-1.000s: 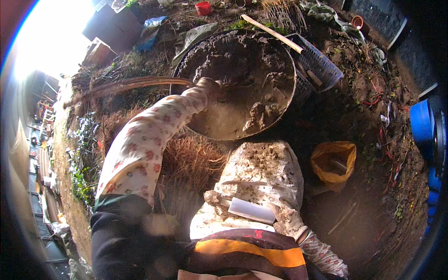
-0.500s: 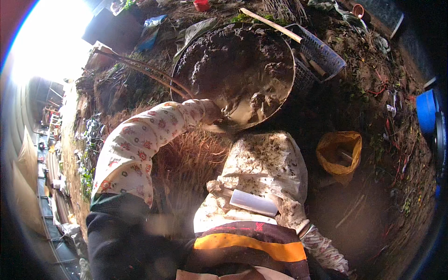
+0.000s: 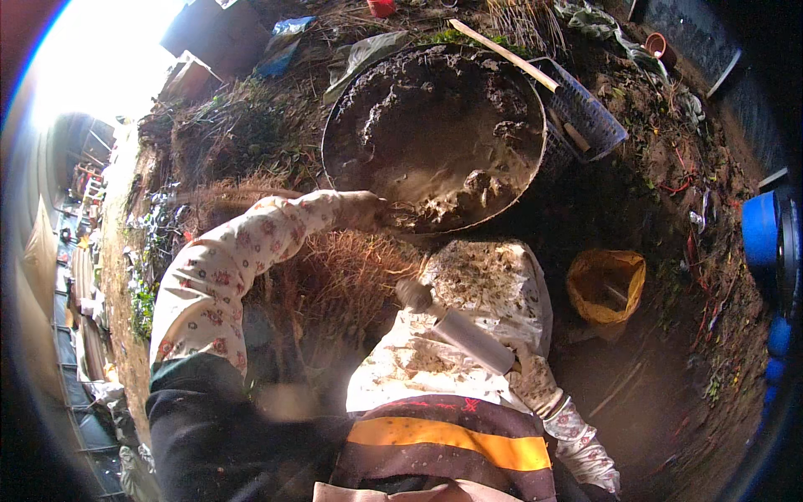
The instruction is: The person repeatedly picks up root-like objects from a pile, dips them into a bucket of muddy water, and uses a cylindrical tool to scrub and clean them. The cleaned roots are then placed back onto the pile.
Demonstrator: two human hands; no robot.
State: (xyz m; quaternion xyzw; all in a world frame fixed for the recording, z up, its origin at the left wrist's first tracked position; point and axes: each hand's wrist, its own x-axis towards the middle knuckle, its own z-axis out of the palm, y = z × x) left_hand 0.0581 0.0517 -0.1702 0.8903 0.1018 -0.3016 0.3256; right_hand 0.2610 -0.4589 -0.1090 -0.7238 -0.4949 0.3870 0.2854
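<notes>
Where the basin (image 3: 324,144) ends, a crate (image 3: 592,105) sits.

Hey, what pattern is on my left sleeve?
Your left sleeve has small reddish flowers on off-white, shown best in the head view.

left fingers (image 3: 376,213): blurred | red container (image 3: 381,8): cut at top | yellow bag (image 3: 608,315): contents unclear

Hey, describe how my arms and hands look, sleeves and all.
Your left sleeve and right sleeve are pale with small reddish flowers, the left meeting dark fabric. Your right hand seems to wear a pale, mud-stained glove; your left hand is too blurred to tell.
</notes>
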